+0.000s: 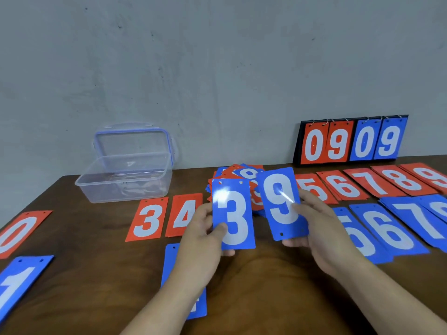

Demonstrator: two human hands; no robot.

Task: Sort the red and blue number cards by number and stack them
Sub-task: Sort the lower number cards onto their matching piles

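our left hand [201,228] has its grip clamped on the blue 3 card [233,213], our right hand [323,227] on the blue 9 card [280,201], both above the worktop [108,274], and the blue 9 pile [435,204] lies at 3 o'clock, nearer the right.

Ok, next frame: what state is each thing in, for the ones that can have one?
Plastic box, open, lid raised at the back.
Blue 3 card, lifted, pinched by the left hand.
Blue 9 card, lifted, held by the right hand, punched holes at its lower edge.
Card pile, loose heap, red and blue mixed.
Scoreboard, upright, showing 09 09.
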